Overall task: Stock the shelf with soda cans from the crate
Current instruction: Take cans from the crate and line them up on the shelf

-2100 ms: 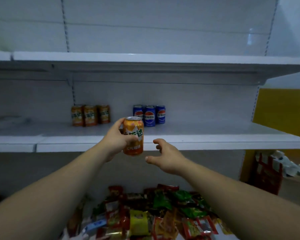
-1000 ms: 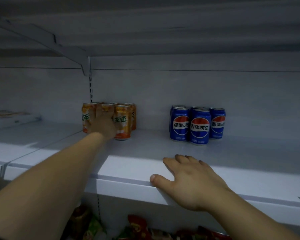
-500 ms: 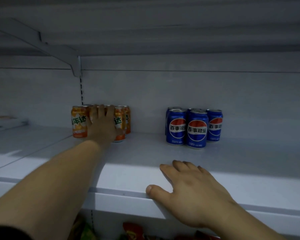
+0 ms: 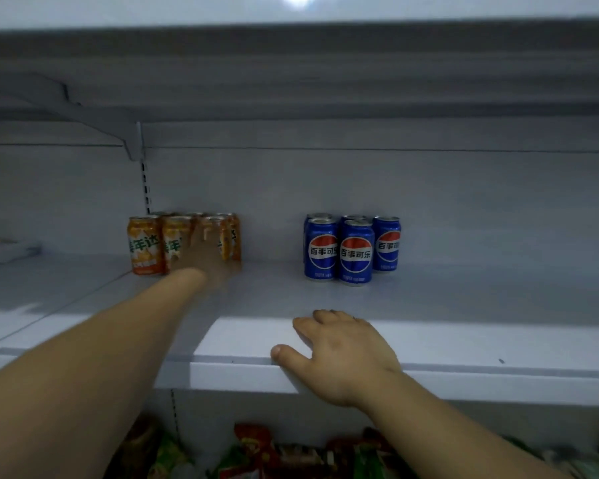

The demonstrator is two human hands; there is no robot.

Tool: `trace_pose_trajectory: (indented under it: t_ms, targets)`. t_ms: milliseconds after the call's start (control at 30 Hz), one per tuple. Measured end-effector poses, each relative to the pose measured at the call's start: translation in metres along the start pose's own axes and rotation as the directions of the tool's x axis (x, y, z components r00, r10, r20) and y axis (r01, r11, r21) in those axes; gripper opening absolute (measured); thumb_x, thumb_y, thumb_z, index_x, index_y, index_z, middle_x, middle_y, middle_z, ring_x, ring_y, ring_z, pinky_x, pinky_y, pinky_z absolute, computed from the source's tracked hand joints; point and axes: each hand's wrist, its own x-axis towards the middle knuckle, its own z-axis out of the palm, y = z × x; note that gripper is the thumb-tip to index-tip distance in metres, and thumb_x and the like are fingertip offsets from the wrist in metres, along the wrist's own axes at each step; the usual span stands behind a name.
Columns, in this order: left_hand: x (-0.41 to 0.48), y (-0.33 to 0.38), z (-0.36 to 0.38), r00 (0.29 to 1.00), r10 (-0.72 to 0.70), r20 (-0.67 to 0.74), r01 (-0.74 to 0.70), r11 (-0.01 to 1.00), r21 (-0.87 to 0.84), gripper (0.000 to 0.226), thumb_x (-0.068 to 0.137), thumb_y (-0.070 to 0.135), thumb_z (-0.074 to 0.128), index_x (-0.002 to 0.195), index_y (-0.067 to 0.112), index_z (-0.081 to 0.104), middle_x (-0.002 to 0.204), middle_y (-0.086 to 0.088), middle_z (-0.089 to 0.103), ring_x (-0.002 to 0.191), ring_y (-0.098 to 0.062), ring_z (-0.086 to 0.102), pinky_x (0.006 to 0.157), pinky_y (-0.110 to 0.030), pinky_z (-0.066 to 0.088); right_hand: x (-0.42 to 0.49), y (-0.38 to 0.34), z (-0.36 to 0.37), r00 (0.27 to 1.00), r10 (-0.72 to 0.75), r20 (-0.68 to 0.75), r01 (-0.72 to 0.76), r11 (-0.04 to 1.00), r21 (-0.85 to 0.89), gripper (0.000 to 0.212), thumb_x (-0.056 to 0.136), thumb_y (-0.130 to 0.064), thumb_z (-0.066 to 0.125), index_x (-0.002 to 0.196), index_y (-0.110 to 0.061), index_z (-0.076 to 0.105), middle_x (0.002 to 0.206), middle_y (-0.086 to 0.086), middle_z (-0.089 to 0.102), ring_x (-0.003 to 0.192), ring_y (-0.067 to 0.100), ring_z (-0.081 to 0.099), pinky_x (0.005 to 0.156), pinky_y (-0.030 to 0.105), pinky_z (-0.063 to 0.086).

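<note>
A cluster of orange soda cans (image 4: 145,248) stands at the back of the white shelf (image 4: 464,299), left of centre. My left hand (image 4: 204,259) is blurred right in front of their right side, fingers pointing up against the cans and holding nothing. Several blue cola cans (image 4: 356,253) stand grouped further right. My right hand (image 4: 341,350) rests flat on the shelf's front edge, thumb over the lip. The crate is out of view.
Another shelf sits close overhead on a slanted bracket (image 4: 132,140). A flat white box (image 4: 4,248) lies on the neighbouring shelf at far left. Colourful snack packets (image 4: 256,451) fill the space below the shelf.
My left hand carried an orange can to the shelf, set it among the orange cans and let go. It is now sliding back, blurred. My right hand stays on the shelf edge.
</note>
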Motion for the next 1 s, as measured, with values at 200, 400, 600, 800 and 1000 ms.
trace_pose_trajectory:
  t_ms: [200, 400, 600, 800, 1000]
  targets:
    - [-0.116, 0.096, -0.033, 0.934, 0.221, 0.281, -0.16, 0.962, -0.223, 0.077, 0.088, 0.04, 0.063, 0.15, 0.017, 0.024, 0.155, -0.009, 0.027, 0.136, -0.028, 0.036, 0.107, -0.036, 0.034, -0.096, 0.021, 0.012, 0.994, 0.113, 0.001, -0.111, 0.984, -0.141, 0.073, 0.096, -0.048, 0.041, 0.153, -0.03, -0.001, 0.162, 0.001, -0.005, 0.149, 0.021, -0.005, 0.117, 0.047, -0.007]
    - [-0.267, 0.203, -0.038, 0.753, 0.553, 0.357, -0.41, 0.818, -0.403, 0.075, 0.088, 0.041, 0.062, 0.149, 0.017, 0.026, 0.156, -0.003, 0.025, 0.14, -0.023, 0.029, 0.11, -0.032, 0.027, -0.267, 0.082, 0.0, 0.871, 0.486, 0.073, -0.472, 0.869, -0.149, 0.063, 0.091, -0.054, 0.043, 0.144, -0.021, 0.033, 0.148, 0.008, 0.036, 0.137, 0.028, 0.029, 0.114, 0.048, 0.021]
    - [-0.412, 0.288, -0.009, 0.545, 0.701, 0.461, -0.512, 0.713, -0.479, 0.076, 0.087, 0.042, 0.063, 0.149, 0.017, 0.027, 0.156, -0.005, 0.025, 0.141, -0.024, 0.027, 0.111, -0.032, 0.025, -0.429, 0.124, -0.007, 0.679, 0.727, 0.096, -0.718, 0.686, -0.12, 0.058, 0.09, -0.063, 0.039, 0.131, -0.023, 0.046, 0.124, 0.008, 0.054, 0.113, 0.029, 0.05, 0.099, 0.045, 0.039]
    - [-0.501, 0.362, 0.035, 0.325, 0.764, 0.558, -0.558, 0.631, -0.539, 0.073, 0.086, 0.038, 0.065, 0.147, 0.014, 0.032, 0.15, -0.007, 0.036, 0.132, -0.024, 0.04, 0.103, -0.031, 0.035, -0.539, 0.158, 0.012, 0.47, 0.869, 0.152, -0.872, 0.484, -0.069, 0.058, 0.089, -0.062, 0.043, 0.133, -0.023, 0.045, 0.129, 0.007, 0.054, 0.116, 0.028, 0.051, 0.096, 0.042, 0.043]
    - [-0.549, 0.419, 0.11, 0.142, 0.749, 0.647, -0.617, 0.578, -0.534, 0.066, 0.085, 0.037, 0.066, 0.143, 0.019, 0.038, 0.144, -0.005, 0.043, 0.128, -0.023, 0.044, 0.099, -0.031, 0.038, -0.607, 0.209, 0.055, 0.283, 0.928, 0.243, -0.953, 0.301, -0.038, 0.062, 0.09, -0.062, 0.043, 0.138, -0.022, 0.042, 0.135, 0.006, 0.051, 0.12, 0.026, 0.05, 0.099, 0.041, 0.042]
